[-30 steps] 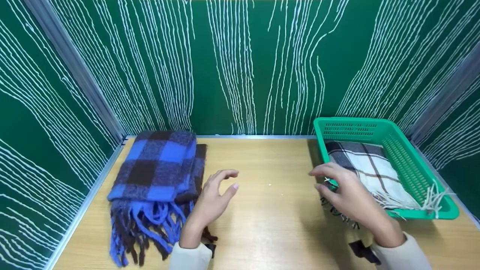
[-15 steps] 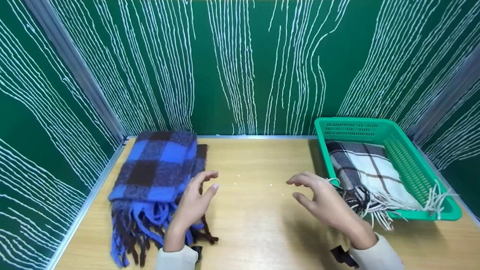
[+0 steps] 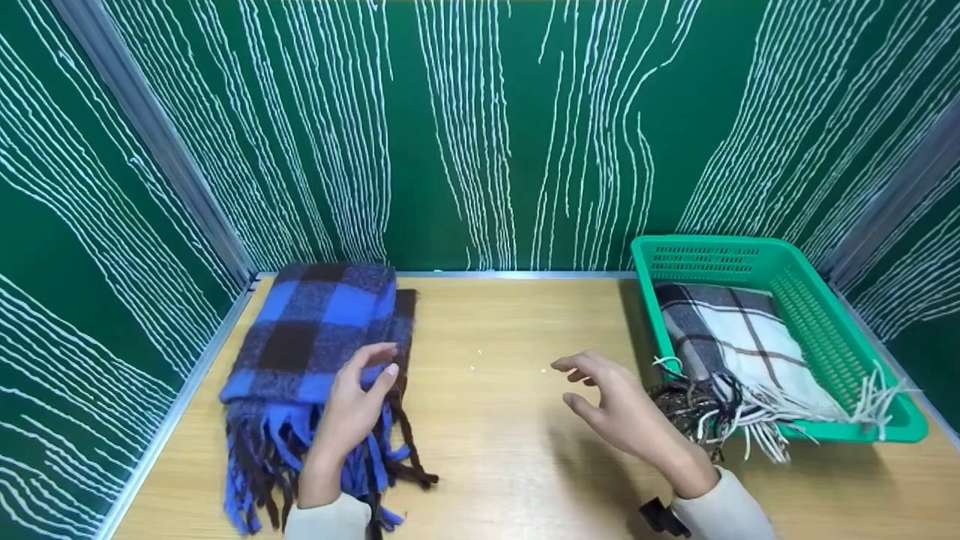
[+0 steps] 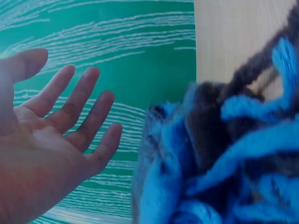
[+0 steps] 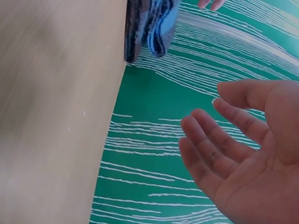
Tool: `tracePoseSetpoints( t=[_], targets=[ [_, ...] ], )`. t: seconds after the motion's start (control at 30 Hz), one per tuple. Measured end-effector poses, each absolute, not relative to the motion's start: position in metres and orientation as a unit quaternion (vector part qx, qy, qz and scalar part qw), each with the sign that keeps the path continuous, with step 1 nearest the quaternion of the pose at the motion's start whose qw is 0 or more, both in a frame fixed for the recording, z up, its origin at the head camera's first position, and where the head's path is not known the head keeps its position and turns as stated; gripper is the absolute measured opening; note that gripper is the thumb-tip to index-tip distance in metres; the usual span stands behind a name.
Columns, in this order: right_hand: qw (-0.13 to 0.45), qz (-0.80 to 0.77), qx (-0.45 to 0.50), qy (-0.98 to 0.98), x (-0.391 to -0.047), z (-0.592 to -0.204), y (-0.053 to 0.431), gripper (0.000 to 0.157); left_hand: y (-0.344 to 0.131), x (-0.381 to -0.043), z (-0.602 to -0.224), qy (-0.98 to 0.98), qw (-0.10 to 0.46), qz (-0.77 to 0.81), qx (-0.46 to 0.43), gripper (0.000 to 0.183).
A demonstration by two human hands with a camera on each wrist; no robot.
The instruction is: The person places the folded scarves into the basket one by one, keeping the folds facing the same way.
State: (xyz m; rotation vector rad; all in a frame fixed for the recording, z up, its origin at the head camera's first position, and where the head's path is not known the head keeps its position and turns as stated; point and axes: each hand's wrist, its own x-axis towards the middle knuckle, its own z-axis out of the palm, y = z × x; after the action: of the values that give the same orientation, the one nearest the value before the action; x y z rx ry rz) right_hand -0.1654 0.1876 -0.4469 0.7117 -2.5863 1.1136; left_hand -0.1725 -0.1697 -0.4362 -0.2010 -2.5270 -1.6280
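Note:
A folded blue and dark brown checked scarf [image 3: 300, 330] lies at the left of the table, its long fringe [image 4: 243, 154] towards me. In the head view my left hand [image 3: 349, 412] hovers over the scarf's right side and fringe, fingers relaxed and holding nothing. My right hand [image 3: 619, 409] is in the air over the middle right of the table, loosely bent and without anything in it. Beside it at the right stands a green plastic basket [image 3: 832, 315]. Inside lies a folded white and grey checked scarf [image 3: 750, 345], with fringe hanging over the basket's near and left rim.
The wooden table [image 3: 487, 420] carries a few tiny white specks between the two hands. Green panels [image 3: 450, 150] with wavy white lines enclose the table at the back and sides, set in grey metal posts [image 3: 165, 150].
Both hands have moved left and slightly down, the right one away from the basket, the left one over the blue scarf. The scarves and the basket have stayed in place.

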Motion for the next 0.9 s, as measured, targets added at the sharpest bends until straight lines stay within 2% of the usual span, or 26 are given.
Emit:
tracePoseSetpoints(
  t=[0.3, 0.57, 0.8, 0.9],
  targets=[
    [0.078, 0.406, 0.215, -0.885, -0.165, -0.460, 0.171, 0.045, -0.194, -0.171, -0.432, -0.832, 0.100, -0.545, -0.008, 0.036],
    [0.070, 0.417, 0.206, -0.883, -0.164, -0.473, 0.160, 0.046, -0.222, -0.173, -0.430, -0.843, 0.144, -0.515, 0.047, 0.035],
    [0.061, 0.426, 0.193, -0.882, -0.165, -0.479, 0.153, 0.048, -0.245, -0.177, -0.437, -0.849, 0.200, -0.486, 0.050, 0.034],
    [0.058, 0.428, 0.184, -0.883, -0.166, -0.481, 0.150, 0.049, -0.254, -0.178, -0.441, -0.856, 0.208, -0.470, 0.054, 0.034]
  ],
)
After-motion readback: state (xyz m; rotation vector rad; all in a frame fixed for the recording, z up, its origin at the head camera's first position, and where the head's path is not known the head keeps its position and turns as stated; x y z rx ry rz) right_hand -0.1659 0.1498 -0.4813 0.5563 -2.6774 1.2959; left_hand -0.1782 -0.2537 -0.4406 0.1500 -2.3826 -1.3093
